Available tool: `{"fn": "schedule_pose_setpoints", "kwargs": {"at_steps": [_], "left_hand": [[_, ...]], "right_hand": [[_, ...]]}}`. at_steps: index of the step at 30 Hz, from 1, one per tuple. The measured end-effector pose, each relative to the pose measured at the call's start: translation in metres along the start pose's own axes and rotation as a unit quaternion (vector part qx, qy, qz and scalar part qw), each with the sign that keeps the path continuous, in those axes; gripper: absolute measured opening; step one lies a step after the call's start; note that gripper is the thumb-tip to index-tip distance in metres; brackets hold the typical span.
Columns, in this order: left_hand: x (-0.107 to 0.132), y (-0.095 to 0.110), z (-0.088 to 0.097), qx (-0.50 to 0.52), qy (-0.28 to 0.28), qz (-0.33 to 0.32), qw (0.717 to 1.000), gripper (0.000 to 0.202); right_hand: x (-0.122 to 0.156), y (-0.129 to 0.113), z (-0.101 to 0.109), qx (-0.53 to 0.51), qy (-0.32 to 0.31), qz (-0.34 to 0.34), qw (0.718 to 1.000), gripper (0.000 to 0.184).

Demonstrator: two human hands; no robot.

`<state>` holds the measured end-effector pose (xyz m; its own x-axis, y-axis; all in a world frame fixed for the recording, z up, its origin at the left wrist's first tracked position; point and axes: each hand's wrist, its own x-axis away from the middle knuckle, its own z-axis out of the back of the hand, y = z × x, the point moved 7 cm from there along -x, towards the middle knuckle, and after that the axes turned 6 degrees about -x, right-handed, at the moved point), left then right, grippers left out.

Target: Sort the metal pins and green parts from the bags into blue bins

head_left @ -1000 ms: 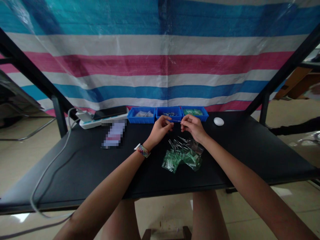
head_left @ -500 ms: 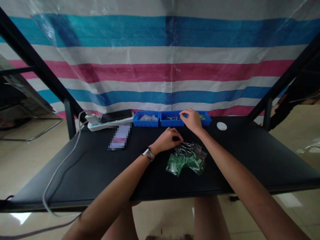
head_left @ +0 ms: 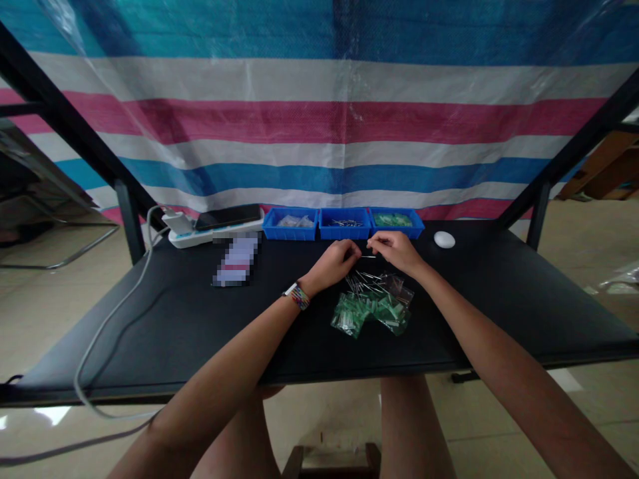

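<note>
My left hand (head_left: pixel 335 263) and my right hand (head_left: pixel 398 250) meet above a black table (head_left: pixel 164 319), fingers pinched together. Between their fingertips runs a thin metal pin (head_left: pixel 368 257), and each hand pinches one end. Just below them lies a scatter of loose metal pins (head_left: pixel 363 281) and a heap of small clear bags with green parts (head_left: pixel 372 313). A beaded band circles my left wrist. Behind the hands stand three blue trays: the left blue tray (head_left: pixel 290 223) with clear bags, the middle blue tray (head_left: pixel 345 224) with pins, the right blue tray (head_left: pixel 397 221) with green parts.
A white power strip (head_left: pixel 200 235) with a dark phone (head_left: pixel 227 217) on it lies at the back left, its cable (head_left: pixel 107 326) trailing off the table's front. A blurred card (head_left: pixel 235 262) sits beside it. A white round puck (head_left: pixel 444 239) rests at the right. Black frame struts flank the table.
My right hand came back from the middle and right trays to the table's centre. My left hand rose from the loose pins, and both now pinch one pin between them.
</note>
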<state>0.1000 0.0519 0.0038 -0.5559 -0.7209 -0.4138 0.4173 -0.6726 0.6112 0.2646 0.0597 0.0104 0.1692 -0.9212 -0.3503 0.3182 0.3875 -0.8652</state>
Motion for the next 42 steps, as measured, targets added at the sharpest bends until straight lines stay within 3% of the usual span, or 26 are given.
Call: {"fn": "schedule_pose_setpoints", "kwargs": {"at_steps": [8,19,26,32,36,38,42], "left_hand": [[-0.001,-0.008,0.018,0.077,0.114,0.053,0.989,0.009],[-0.002,-0.014,0.020,0.142,0.161,0.072,0.974,0.011],[-0.001,-0.018,0.025,0.167,0.193,0.091,0.963,0.012],[-0.001,-0.020,0.023,0.202,0.174,0.099,0.959,0.022],[-0.001,-0.024,0.022,0.204,0.165,0.112,0.958,0.027],[-0.002,-0.028,0.020,0.209,0.139,0.135,0.958,0.024],[-0.005,-0.029,0.011,0.227,0.038,0.139,0.963,0.048]], "right_hand": [[-0.003,0.015,-0.007,-0.111,-0.021,-0.084,0.990,0.045],[-0.003,0.021,-0.003,-0.127,-0.017,-0.088,0.988,0.043],[-0.003,0.022,-0.008,-0.190,-0.020,-0.128,0.973,0.038],[-0.003,0.025,-0.012,-0.225,-0.018,-0.154,0.962,0.039],[-0.003,0.024,-0.010,-0.237,-0.004,-0.130,0.963,0.038],[-0.003,0.022,-0.009,-0.240,0.000,-0.108,0.965,0.036],[-0.003,0.018,-0.012,-0.229,0.005,-0.065,0.971,0.033]]}}
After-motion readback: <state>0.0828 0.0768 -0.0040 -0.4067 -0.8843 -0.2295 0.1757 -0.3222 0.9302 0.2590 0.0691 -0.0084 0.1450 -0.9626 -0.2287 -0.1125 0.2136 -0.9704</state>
